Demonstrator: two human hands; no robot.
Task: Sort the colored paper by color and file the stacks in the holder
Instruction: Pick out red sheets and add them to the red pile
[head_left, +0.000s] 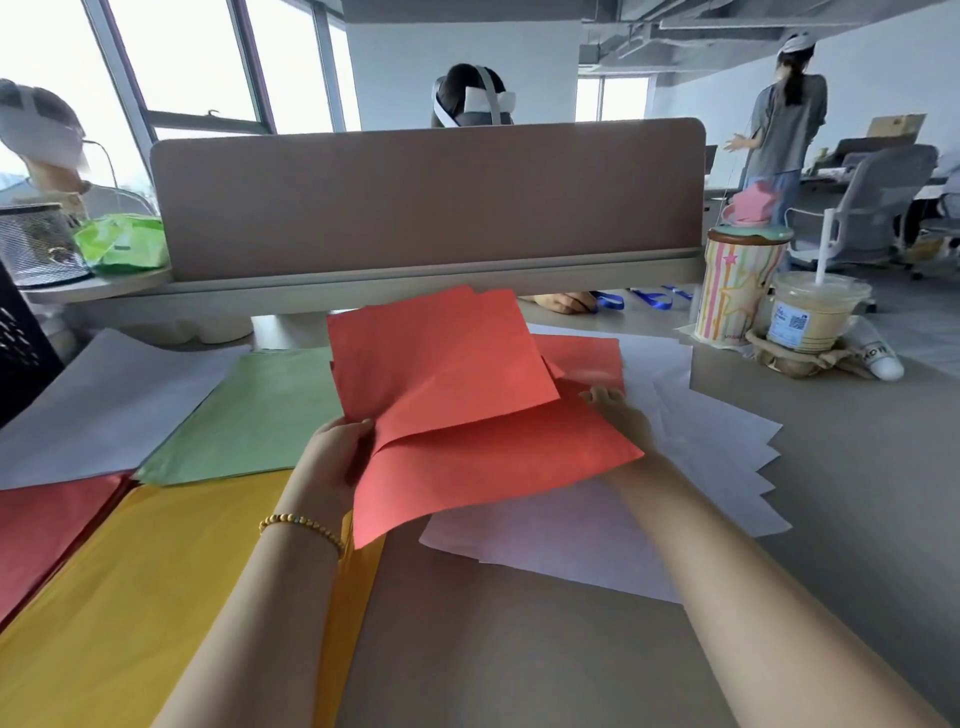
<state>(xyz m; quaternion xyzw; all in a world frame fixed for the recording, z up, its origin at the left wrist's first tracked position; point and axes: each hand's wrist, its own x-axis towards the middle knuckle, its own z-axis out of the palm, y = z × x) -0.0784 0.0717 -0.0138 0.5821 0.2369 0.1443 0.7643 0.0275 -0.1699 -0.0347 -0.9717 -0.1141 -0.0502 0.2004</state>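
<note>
Grip: your left hand (337, 452) is pinching the red sheets (467, 405) by their near-left corner, lifting them.
Right hand (621, 415): you're laying relaxed fingers on their right edge, probably squaring them.
Landmark: yellow stack (156, 571) is lying left of the reds; white sheets (701, 441) right.

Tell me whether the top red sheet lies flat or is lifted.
Lifted: the left hand holds the top red sheet raised at an angle.

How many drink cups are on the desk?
2. A striped cup with a lid stands at the desk's far right, and a clear plastic cup with a straw stands just right of it, nearer the camera. The divider panel may hide others.
</note>
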